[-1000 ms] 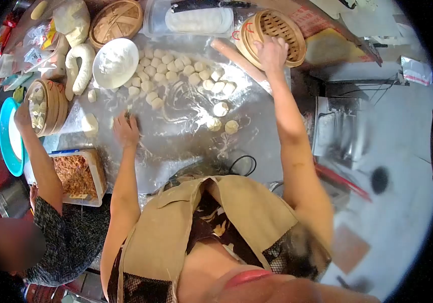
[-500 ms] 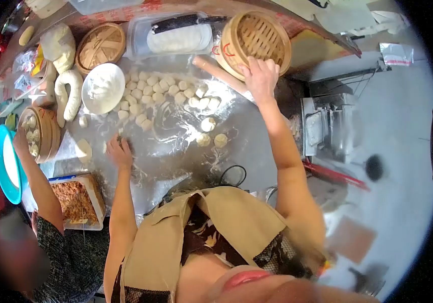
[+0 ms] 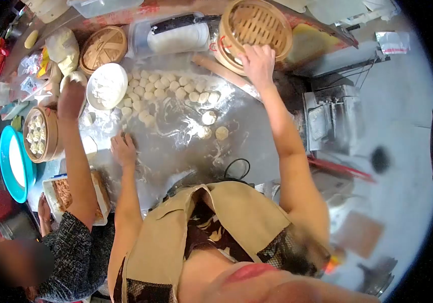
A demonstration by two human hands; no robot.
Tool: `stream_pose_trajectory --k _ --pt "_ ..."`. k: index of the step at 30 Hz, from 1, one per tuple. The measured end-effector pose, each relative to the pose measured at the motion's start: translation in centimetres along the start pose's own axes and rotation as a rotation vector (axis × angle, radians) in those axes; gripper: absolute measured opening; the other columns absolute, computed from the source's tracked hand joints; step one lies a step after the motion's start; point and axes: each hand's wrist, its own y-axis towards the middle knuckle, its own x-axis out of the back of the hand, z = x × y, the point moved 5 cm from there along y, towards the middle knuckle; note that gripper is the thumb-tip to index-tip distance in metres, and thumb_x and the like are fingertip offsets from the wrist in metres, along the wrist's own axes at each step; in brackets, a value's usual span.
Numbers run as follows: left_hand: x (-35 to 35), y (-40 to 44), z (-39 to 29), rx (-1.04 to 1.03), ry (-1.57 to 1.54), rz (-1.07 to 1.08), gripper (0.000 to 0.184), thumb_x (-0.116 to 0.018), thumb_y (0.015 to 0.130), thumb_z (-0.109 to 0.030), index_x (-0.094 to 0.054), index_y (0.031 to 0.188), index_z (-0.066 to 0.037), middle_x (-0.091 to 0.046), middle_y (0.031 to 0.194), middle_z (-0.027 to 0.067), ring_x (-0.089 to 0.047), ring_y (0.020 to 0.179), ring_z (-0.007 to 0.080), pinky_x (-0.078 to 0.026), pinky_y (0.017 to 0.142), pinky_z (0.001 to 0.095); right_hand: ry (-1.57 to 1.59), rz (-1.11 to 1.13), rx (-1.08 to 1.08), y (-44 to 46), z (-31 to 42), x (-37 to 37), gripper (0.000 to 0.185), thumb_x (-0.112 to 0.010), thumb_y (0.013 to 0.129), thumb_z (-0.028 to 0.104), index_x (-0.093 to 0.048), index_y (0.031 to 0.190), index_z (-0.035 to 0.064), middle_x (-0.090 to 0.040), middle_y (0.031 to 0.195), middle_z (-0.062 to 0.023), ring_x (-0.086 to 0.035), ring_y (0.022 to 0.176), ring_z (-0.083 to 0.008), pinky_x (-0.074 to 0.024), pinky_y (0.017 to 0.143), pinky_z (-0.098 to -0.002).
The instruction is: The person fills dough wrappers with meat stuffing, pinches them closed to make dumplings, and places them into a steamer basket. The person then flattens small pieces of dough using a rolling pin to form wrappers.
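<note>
From my end I see a teal basin (image 3: 28, 174) at the left edge of the table (image 3: 249, 134), then a round steamer (image 3: 51, 134) of pale dumplings (image 3: 35, 134). A co-worker's hand (image 3: 71, 101) partly hides a dough roll (image 3: 75, 77) beside the flour bowl (image 3: 124, 85); a container of filling (image 3: 50, 201) sits toward the near edge. The left hand (image 3: 124, 149) rests left of the table's middle, fingers slightly bent; I can't tell if they pinch anything. Past it, dough pieces (image 3: 157, 88) spread toward the far edge, three floury rounds (image 3: 209, 117) on their near right. A rolling pin (image 3: 221, 74) slants near the far right corner, where I have the right hand (image 3: 258, 63), fingers closed over the near rim of a slatted bamboo steamer (image 3: 264, 28)
</note>
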Motion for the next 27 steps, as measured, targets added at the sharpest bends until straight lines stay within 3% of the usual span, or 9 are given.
stream_pose_trajectory --k 5,8,10,12,13,15,17,19,27 --pt "-0.5 2.1 -1.1 -0.122 -0.099 0.041 0.030 -0.048 0.090 -0.026 -0.056 0.111 -0.006 -0.052 0.091 0.0134 -0.050 0.086 0.0291 -0.040 0.075 0.0390 0.040 0.181 -0.118 -0.1 -2.8 -6.4 0.026 -0.069 0.073 0.023 -0.066 0.089 0.0036 -0.062 0.087 -0.0104 -0.052 0.086 -0.0296 -0.0440 0.078 -0.0394" --pt "0.5 13.2 -15.9 -0.851 -0.281 0.643 0.026 -0.057 0.086 -0.019 -0.059 0.112 -0.013 -0.046 0.072 0.0010 -0.044 0.061 0.0114 -0.038 0.053 0.0233 0.028 0.127 -0.204 -2.7 -3.1 -9.5 0.028 -0.070 0.073 0.024 -0.066 0.090 0.0027 -0.061 0.086 -0.0111 -0.052 0.086 -0.0296 -0.0444 0.077 -0.0393" --pt "0.1 10.7 -18.2 -0.938 -0.417 0.713 0.030 -0.054 0.088 -0.013 -0.060 0.116 -0.022 -0.042 0.074 0.0003 -0.042 0.062 0.0118 -0.036 0.056 0.0232 0.043 0.172 -0.214 -2.2 -3.2 -9.3 0.031 -0.071 0.072 0.025 -0.066 0.092 0.0025 -0.061 0.086 -0.0119 -0.052 0.086 -0.0295 -0.0448 0.077 -0.0392" --pt "-1.8 10.4 -18.1 -0.520 -0.502 0.895 0.030 -0.054 0.087 -0.012 -0.060 0.115 -0.022 -0.046 0.076 0.0010 -0.047 0.064 0.0123 -0.038 0.057 0.0238 0.033 0.201 -0.175 -1.4 -2.7 -9.2 0.031 -0.071 0.072 0.025 -0.065 0.092 0.0021 -0.061 0.086 -0.0120 -0.052 0.085 -0.0297 -0.0449 0.077 -0.0389" --pt "-0.6 10.8 -19.5 -0.511 -0.506 0.892 0.030 -0.054 0.087 -0.012 -0.060 0.115 -0.022 -0.046 0.076 0.0010 -0.047 0.064 0.0123 -0.038 0.057 0.0238 0.030 0.171 -0.182 -1.3 -2.6 -9.3 0.028 -0.071 0.072 0.023 -0.064 0.090 0.0022 -0.060 0.086 -0.0121 -0.052 0.084 -0.0299 -0.0448 0.076 -0.0392" --pt "0.7 12.6 -19.4 -0.060 -0.339 0.869 0.023 -0.053 0.088 -0.012 -0.061 0.109 -0.015 -0.049 0.079 0.0027 -0.049 0.065 0.0115 -0.039 0.058 0.0243 0.026 0.176 -0.159 -1.6 -1.9 -10.0 0.027 -0.071 0.071 0.021 -0.064 0.090 0.0024 -0.059 0.086 -0.0118 -0.051 0.085 -0.0299 -0.0446 0.076 -0.0391" --pt "0.8 15.7 -19.0 -0.348 -0.527 0.521 0.031 -0.054 0.087 -0.035 -0.058 0.084 -0.005 -0.053 0.065 0.0107 -0.053 0.060 0.0177 -0.042 0.058 0.0313 0.023 0.184 -0.150 -2.5 -1.4 -10.2 0.026 -0.071 0.071 0.020 -0.063 0.089 0.0026 -0.059 0.085 -0.0115 -0.051 0.085 -0.0300 -0.0444 0.076 -0.0390" --pt "0.8 17.2 -17.2 -0.539 -0.595 0.244 0.030 -0.053 0.087 -0.034 -0.058 0.089 -0.005 -0.053 0.070 0.0122 -0.053 0.065 0.0206 -0.042 0.061 0.0335 0.012 0.184 -0.144 -2.8 -1.2 -10.1 0.028 -0.071 0.070 0.018 -0.063 0.092 0.0029 -0.058 0.086 -0.0108 -0.051 0.086 -0.0301 -0.0438 0.076 -0.0383" --pt "-0.7 2.1 0.2 -0.021 -0.031 0.014 0.032 -0.049 0.088 -0.030 -0.057 0.108 -0.006 -0.056 0.091 0.0182 -0.054 0.083 0.0322 -0.044 0.072 0.0423 -0.015 0.272 -0.207 -3.6 -2.5 -9.0 0.024 -0.067 0.075 0.024 -0.061 0.093 0.0082 -0.059 0.089 -0.0085 -0.052 0.091 -0.0301 -0.0393 0.081 -0.0431"
